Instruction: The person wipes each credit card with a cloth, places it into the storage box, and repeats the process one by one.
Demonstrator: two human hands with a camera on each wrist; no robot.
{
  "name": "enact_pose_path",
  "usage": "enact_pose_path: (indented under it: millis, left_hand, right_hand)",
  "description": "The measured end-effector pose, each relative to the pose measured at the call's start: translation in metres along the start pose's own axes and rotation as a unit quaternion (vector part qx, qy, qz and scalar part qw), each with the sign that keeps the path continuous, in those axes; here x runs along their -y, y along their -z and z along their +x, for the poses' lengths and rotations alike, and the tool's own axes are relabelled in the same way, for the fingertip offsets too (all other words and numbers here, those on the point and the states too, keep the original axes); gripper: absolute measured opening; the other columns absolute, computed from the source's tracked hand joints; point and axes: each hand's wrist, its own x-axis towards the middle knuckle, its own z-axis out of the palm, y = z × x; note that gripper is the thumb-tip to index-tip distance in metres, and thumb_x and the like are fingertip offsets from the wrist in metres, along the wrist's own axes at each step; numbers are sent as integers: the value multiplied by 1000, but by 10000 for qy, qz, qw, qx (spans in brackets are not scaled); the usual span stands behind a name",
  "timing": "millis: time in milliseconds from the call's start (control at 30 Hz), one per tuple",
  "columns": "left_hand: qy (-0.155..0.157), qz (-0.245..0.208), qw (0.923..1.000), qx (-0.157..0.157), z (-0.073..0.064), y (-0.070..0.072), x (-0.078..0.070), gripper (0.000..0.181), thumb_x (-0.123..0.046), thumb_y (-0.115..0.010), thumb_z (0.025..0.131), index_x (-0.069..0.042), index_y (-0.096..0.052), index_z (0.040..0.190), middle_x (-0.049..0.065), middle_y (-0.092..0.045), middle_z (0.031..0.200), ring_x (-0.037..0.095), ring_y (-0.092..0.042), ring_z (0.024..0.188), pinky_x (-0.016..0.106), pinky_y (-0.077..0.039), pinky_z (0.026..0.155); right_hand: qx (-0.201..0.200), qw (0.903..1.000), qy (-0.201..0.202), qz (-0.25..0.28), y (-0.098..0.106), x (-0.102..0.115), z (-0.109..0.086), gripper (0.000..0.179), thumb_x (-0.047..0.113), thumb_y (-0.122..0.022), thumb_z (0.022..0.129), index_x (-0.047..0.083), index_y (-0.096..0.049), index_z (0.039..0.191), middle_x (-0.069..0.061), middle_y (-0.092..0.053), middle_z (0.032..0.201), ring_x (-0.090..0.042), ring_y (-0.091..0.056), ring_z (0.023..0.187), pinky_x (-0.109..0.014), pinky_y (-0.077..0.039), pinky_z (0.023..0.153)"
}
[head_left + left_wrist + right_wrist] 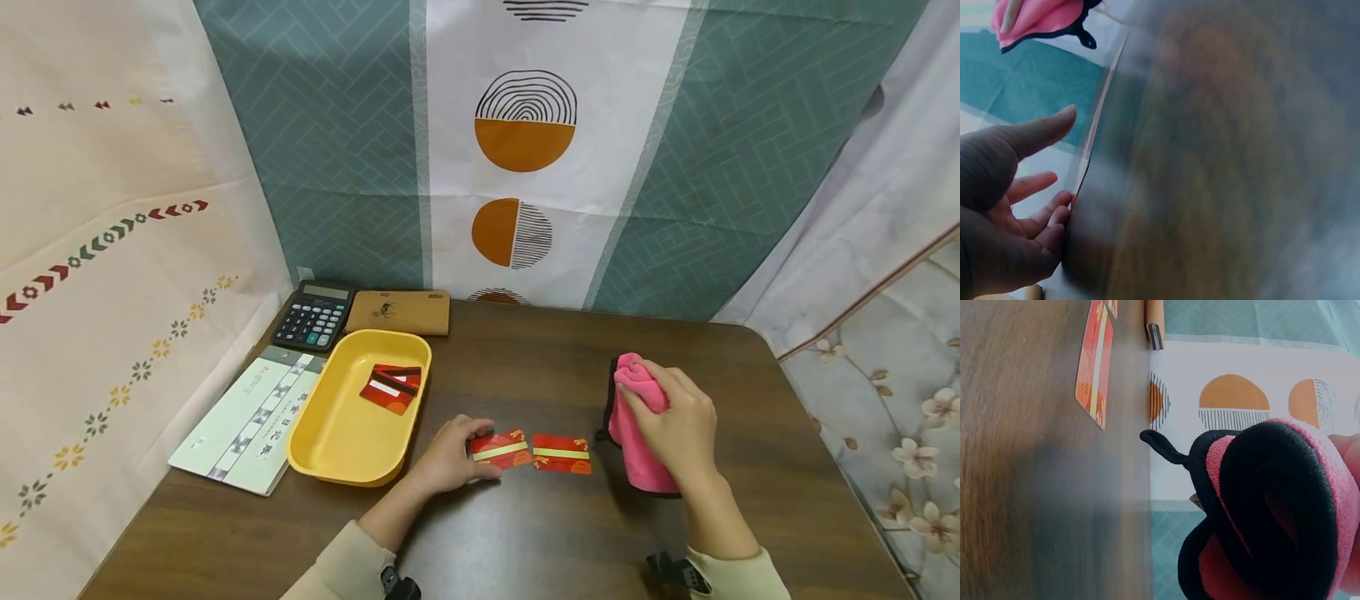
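Observation:
Two red cards with a yellow stripe lie flat in a row on the table. My left hand [452, 456] is at the near-left card [501, 451], its fingers loosely bent. In the left wrist view, the fingertips [1063, 199] are right at the card's edge and the thumb stands apart from it. The other card [562, 453] lies just to the right. My right hand [678, 421] grips a folded pink cloth [637, 442] with black edging, raised over the table. A black hanging loop [1163, 449] sticks out from the cloth.
At the left stands a yellow tray [341, 446] with several red cards [392, 388] in it. Beyond and beside it lie a calculator [311, 317], a tan wallet [401, 313] and a pale green booklet [251, 417]. Curtains [337, 150] hang behind the table [525, 358].

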Motion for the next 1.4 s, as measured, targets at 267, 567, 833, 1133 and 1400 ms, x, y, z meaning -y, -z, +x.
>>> enact_pose_path:
  millis: [267, 567, 833, 1133, 1400]
  left_hand:
    - [-282, 624, 9973, -264, -4, -6, -2, 69, -13, -97, 63, 0, -68, 124, 7, -64, 101, 25, -54, 93, 40, -48, 83]
    - [100, 881, 9960, -144, -3, -5, -12, 67, -5, -91, 69, -3, -63, 130, 11, -61, 105, 29, -56, 97, 46, -48, 88]
    - [238, -234, 9964, -779, 2, -6, -13, 63, 9, -84, 74, -5, -61, 131, 9, -66, 103, 20, -64, 87, 36, -57, 80]
    - [141, -1926, 9582, -2111, 14, -3, -25, 33, 6, -80, 82, 1, -74, 114, 16, -76, 93, 24, -75, 83, 29, -63, 72]
    - [541, -3460, 9122, -2127, 31, 7, -53, 39, 5, -76, 87, -3, -72, 124, 22, -74, 105, 25, -74, 92, 24, -61, 73]
  right_hand:
    - [1, 10000, -68, -41, 1, -3, -2, 48, 16, -91, 73, 6, -75, 117, -14, -72, 94, -35, -68, 77, -52, -52, 61]
    - [36, 9999, -56, -86, -1, -2, -3, 49, 16, -91, 73, 6, -74, 117, -13, -72, 93, -33, -67, 75, -50, -52, 59]
    - [79, 10000, 2, 32, -4, -2, -3, 50, 18, -92, 72, 5, -74, 117, -13, -72, 94, -31, -67, 77, -49, -53, 61]
    - [98, 9987, 355, 351, -6, 7, 2, 50, 17, -93, 69, 7, -75, 115, -8, -72, 92, -23, -66, 77, -30, -51, 65]
    - [223, 9885, 774, 1281, -7, 40, 13, 46, 9, -92, 68, 8, -76, 111, -2, -71, 91, -15, -64, 78, -12, -50, 73]
